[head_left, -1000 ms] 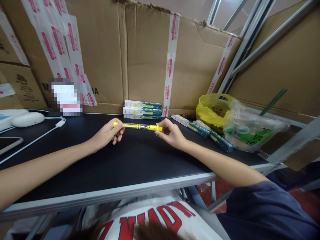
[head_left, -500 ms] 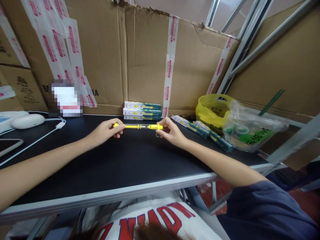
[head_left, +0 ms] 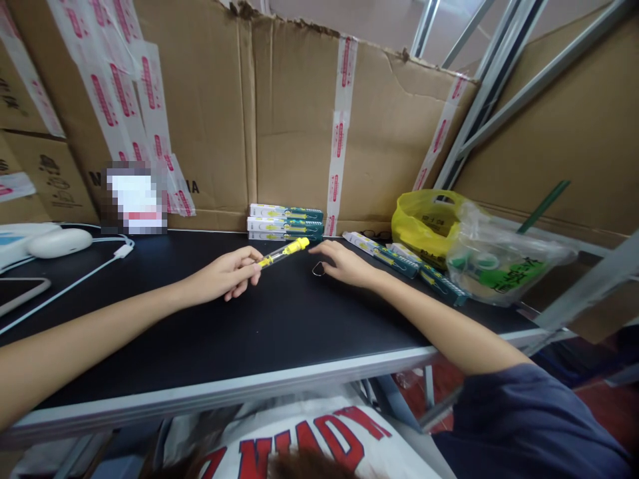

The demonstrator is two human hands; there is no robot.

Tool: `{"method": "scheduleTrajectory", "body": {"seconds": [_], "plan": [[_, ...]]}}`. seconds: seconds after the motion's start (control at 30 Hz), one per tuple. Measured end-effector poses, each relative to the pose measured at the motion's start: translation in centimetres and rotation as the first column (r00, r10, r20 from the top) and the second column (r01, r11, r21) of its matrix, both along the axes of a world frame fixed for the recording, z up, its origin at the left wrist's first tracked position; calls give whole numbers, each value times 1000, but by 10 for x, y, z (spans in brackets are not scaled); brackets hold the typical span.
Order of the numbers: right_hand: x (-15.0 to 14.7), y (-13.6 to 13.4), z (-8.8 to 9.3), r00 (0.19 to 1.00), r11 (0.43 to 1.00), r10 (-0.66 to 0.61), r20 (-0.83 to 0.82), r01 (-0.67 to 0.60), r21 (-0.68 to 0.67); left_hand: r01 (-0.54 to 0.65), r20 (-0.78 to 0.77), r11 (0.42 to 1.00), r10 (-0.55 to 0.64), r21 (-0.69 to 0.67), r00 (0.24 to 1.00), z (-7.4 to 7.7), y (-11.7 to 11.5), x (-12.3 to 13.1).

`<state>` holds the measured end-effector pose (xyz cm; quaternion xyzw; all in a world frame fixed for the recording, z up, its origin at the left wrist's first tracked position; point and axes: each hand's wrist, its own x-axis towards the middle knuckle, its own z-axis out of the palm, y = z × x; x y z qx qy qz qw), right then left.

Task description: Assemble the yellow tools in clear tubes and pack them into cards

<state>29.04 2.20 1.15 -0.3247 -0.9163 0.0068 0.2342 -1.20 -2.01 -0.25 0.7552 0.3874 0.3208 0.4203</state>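
My left hand [head_left: 232, 273] is closed around one end of a yellow pen-shaped tool [head_left: 279, 254] with a clear barrel. The tool slants up to the right, and its thick yellow end points toward my right hand [head_left: 344, 263]. That hand holds nothing; its fingers are apart, just right of the tool's tip and not touching it. A thin wire loop [head_left: 317, 269] lies on the black tabletop [head_left: 279, 326], close by my right thumb. The end inside my left fist is hidden.
Several slim printed boxes [head_left: 284, 226] are stacked against the cardboard wall [head_left: 294, 120]. More boxes [head_left: 384, 255] lie at right, beside a yellow plastic bag [head_left: 424, 229] and a clear bag [head_left: 499, 266]. A phone [head_left: 22, 293], a white case [head_left: 60, 243] and a cable [head_left: 74, 285] are at left.
My right hand has let go of the tool's thick end and opened. The tool has gone from level to tilted, still in my left hand.
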Motion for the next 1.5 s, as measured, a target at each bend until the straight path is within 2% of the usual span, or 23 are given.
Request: {"method": "scheduleTrajectory", "body": {"seconds": [0.07,0.2,0.33,0.43,0.53,0.63,0.73,0.83,0.93,1.17,1.27,1.33,1.43,1.5], "plan": [[6,0,1,989,999,-30,144,26,32,-17,29,1000,17,-17,999,0,1,-3],[3,-10,3,961,995,-96,260,94,19,-36,59,998,40,-59,997,5,-5,-2],[-9,-25,10,902,987,-161,402,155,48,-37,3,998,37,-57,999,8,-8,2],[-13,-32,17,881,983,-180,438,180,41,-36,-34,999,35,-22,999,6,-6,2],[-13,-36,21,897,988,-135,421,153,-8,-30,-50,998,32,46,998,5,-5,2],[-14,-38,19,937,993,-103,334,119,-26,-22,-78,989,33,148,996,7,-9,3],[-20,-38,14,998,997,-64,18,65,-52,-11,-169,972,52,234,984,12,-14,5],[-28,-38,12,963,990,69,-260,-98,-101,38,-255,954,41,298,966,15,-19,7],[-32,-39,12,938,979,133,-319,-174,-104,119,-302,941,-19,316,953,16,-20,7],[-32,-40,11,947,984,119,-299,-152,-88,141,-313,959,-59,246,948,15,-19,7],[-30,-40,15,958,987,123,-258,-146,-72,143,-318,968,-72,207,945,14,-20,8],[-25,-40,20,978,993,79,-192,-94,-69,114,-291,975,-55,191,955,15,-21,9],[-19,-37,30,994,994,-44,96,53,-94,16,-207,987,18,158,978,16,-21,10],[-20,-33,36,935,986,-96,341,137,-99,-52,-171,990,74,130,983,16,-21,9]]}}
